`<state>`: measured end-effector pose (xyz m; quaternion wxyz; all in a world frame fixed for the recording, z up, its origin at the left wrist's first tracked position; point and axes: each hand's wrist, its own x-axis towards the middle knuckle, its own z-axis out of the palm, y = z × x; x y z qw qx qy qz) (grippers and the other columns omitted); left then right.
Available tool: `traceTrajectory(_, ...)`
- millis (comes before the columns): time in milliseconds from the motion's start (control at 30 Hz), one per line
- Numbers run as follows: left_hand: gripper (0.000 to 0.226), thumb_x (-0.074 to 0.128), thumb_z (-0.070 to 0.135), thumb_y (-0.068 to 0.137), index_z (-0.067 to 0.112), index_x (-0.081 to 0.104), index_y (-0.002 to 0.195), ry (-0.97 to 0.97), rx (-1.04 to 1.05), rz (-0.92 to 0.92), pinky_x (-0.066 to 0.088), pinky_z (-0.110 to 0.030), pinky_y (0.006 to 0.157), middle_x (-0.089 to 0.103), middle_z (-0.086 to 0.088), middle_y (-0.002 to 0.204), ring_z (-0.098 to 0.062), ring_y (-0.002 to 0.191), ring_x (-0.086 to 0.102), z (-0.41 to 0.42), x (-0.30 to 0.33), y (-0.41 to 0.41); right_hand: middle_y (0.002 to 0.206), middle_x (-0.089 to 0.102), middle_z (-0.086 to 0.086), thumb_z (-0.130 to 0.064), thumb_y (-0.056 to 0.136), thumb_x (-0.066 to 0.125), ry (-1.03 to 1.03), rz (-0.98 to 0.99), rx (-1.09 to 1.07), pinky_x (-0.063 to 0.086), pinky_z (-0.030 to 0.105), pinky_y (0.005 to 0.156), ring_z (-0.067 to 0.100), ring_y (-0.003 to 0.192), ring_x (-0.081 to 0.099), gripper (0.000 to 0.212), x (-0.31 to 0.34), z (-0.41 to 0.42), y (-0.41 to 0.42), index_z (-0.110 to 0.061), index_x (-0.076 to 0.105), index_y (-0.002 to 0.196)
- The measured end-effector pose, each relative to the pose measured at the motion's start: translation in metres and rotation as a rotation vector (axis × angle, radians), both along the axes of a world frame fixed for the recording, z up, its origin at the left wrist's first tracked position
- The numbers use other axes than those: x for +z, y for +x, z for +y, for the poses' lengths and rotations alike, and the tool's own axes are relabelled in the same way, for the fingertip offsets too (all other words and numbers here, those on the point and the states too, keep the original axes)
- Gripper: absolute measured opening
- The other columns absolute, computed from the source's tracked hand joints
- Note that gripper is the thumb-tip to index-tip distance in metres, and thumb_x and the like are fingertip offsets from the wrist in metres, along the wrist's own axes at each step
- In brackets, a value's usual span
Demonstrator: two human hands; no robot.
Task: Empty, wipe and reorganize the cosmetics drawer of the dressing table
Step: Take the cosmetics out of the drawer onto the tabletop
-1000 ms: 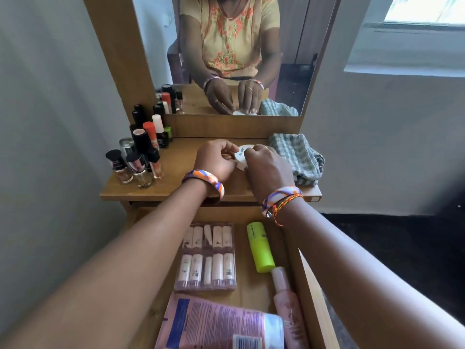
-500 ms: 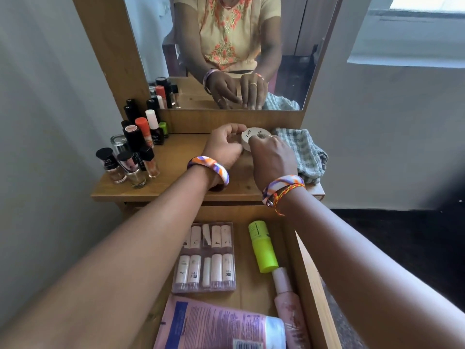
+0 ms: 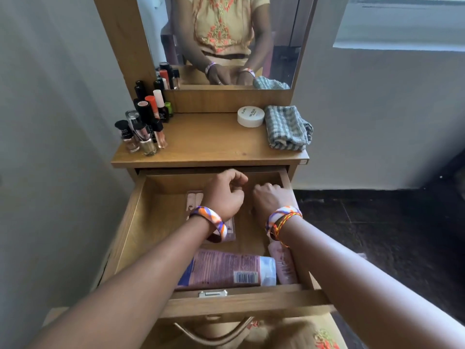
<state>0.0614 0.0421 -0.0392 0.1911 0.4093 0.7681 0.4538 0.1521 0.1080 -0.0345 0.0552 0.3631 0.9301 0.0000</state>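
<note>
We record a pale-walled room holding a wooden dressing table (image 3: 201,144) with an upright mirror (image 3: 226,41) at its back. We take the open wooden drawer (image 3: 141,222), pulled out below the tabletop, as our landmark.

Above the drawer, on the tabletop:
- a cluster of upright nail-polish and lipstick bottles (image 3: 146,122), at the left edge;
- a round white lidded jar (image 3: 250,116), toward the back right, well apart from both hands;
- a folded grey-and-white checked cloth (image 3: 288,128), just beside the jar on its right.

Inside the drawer:
- a clear plastic case of small pale tubes (image 3: 193,200), largely covered by our left wrist;
- a pink tube with a white cap and barcode (image 3: 226,269), lying on its side along the front wall;
- a slim pink bottle (image 3: 283,265), against the right wall, partly under our right forearm.

Over the drawer's rear half, our left hand (image 3: 225,195) is loosely curled with nothing in it. Our right hand (image 3: 270,199) sits knuckles-up near the right wall; whether its hidden fingers hold anything we cannot tell.
</note>
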Motion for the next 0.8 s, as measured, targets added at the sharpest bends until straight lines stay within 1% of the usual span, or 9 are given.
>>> traceTrajectory(133, 0.036, 0.053, -0.005, 0.078, 0.008, 0.064, 0.110, -0.253, -0.203, 0.111, 0.043, -0.018, 0.083, 0.065, -0.005, 0.108, -0.019, 0.103, 0.060, -0.014, -0.003, -0.002, 0.120, 0.060, 0.016, -0.008, 0.095, 0.038, -0.091, 0.058, -0.071, 0.039, 0.036, 0.100, 0.030, 0.112, 0.059, 0.027, 0.001, -0.003, 0.001, -0.005, 0.052, 0.119)
traceTrajectory(233, 0.039, 0.055, -0.005, 0.076, 0.009, 0.064, 0.112, -0.302, -0.268, 0.157, 0.046, -0.021, 0.088, 0.065, -0.006, 0.112, -0.019, 0.104, 0.061, -0.023, -0.002, -0.008, 0.118, 0.060, 0.018, -0.004, 0.092, 0.043, -0.112, 0.137, -0.112, 0.040, 0.034, 0.099, 0.032, 0.110, 0.060, 0.025, 0.007, -0.003, 0.001, -0.002, 0.049, 0.116)
traceTrajectory(300, 0.038, 0.055, -0.006, 0.076, 0.009, 0.065, 0.110, -0.296, -0.245, 0.140, 0.051, -0.026, 0.089, 0.066, -0.006, 0.108, -0.020, 0.101, 0.063, -0.027, -0.001, -0.011, 0.118, 0.061, 0.018, -0.009, 0.092, 0.047, -0.136, 0.143, -0.135, 0.038, 0.033, 0.100, 0.032, 0.110, 0.060, 0.025, 0.010, -0.003, 0.002, -0.002, 0.051, 0.115)
traceTrajectory(400, 0.036, 0.055, -0.006, 0.078, 0.008, 0.064, 0.110, -0.338, -0.252, 0.135, 0.050, -0.024, 0.086, 0.066, -0.006, 0.108, -0.019, 0.102, 0.062, -0.030, 0.002, -0.011, 0.116, 0.062, 0.016, -0.019, 0.089, 0.056, -0.244, 0.104, -0.157, 0.044, 0.030, 0.089, 0.032, 0.107, 0.061, 0.027, 0.005, -0.003, -0.001, -0.004, 0.058, 0.111)
traceTrajectory(500, 0.042, 0.056, -0.003, 0.079, 0.009, 0.060, 0.119, -0.402, -0.298, 0.163, 0.050, -0.025, 0.089, 0.064, -0.006, 0.114, -0.018, 0.107, 0.060, -0.034, 0.002, -0.009, 0.115, 0.063, 0.017, -0.020, 0.084, 0.063, -0.321, 0.089, -0.170, 0.047, 0.030, 0.074, 0.033, 0.103, 0.062, 0.033, -0.004, -0.004, -0.007, -0.003, 0.059, 0.111)
traceTrajectory(600, 0.045, 0.058, -0.002, 0.080, 0.011, 0.056, 0.123, -0.385, -0.272, 0.194, 0.052, -0.026, 0.089, 0.062, -0.005, 0.116, -0.017, 0.103, 0.059, -0.039, 0.000, -0.011, 0.109, 0.063, 0.014, -0.030, 0.083, 0.065, -0.369, 0.166, -0.213, 0.043, 0.028, 0.069, 0.033, 0.099, 0.062, 0.036, -0.004, -0.005, -0.006, -0.003, 0.059, 0.105)
traceTrajectory(700, 0.043, 0.065, 0.000, 0.076, 0.011, 0.058, 0.118, -0.288, -0.161, 0.167, 0.054, -0.032, 0.084, 0.062, -0.003, 0.105, -0.016, 0.088, 0.060, -0.042, 0.005, -0.016, 0.082, 0.058, 0.008, -0.040, 0.077, 0.068, -0.487, 0.222, -0.266, 0.041, 0.025, 0.060, 0.027, 0.081, 0.059, 0.035, 0.010, 0.000, -0.002, -0.007, 0.058, 0.081)
traceTrajectory(733, 0.043, 0.068, 0.002, 0.075, 0.010, 0.058, 0.116, -0.239, -0.131, 0.151, 0.055, -0.031, 0.081, 0.060, -0.001, 0.100, -0.015, 0.081, 0.059, -0.042, 0.009, -0.017, 0.075, 0.056, 0.006, -0.039, 0.074, 0.070, -0.523, 0.216, -0.258, 0.041, 0.024, 0.057, 0.024, 0.076, 0.057, 0.035, 0.017, 0.001, 0.000, -0.006, 0.061, 0.078)
traceTrajectory(800, 0.047, 0.073, 0.005, 0.072, 0.010, 0.057, 0.116, -0.149, -0.098, 0.148, 0.052, -0.025, 0.071, 0.056, 0.000, 0.099, -0.013, 0.074, 0.055, -0.041, 0.019, -0.016, 0.076, 0.061, 0.005, -0.033, 0.072, 0.075, -0.573, 0.212, -0.211, 0.048, 0.026, 0.060, 0.018, 0.073, 0.058, 0.036, 0.033, 0.004, 0.003, -0.003, 0.070, 0.089)
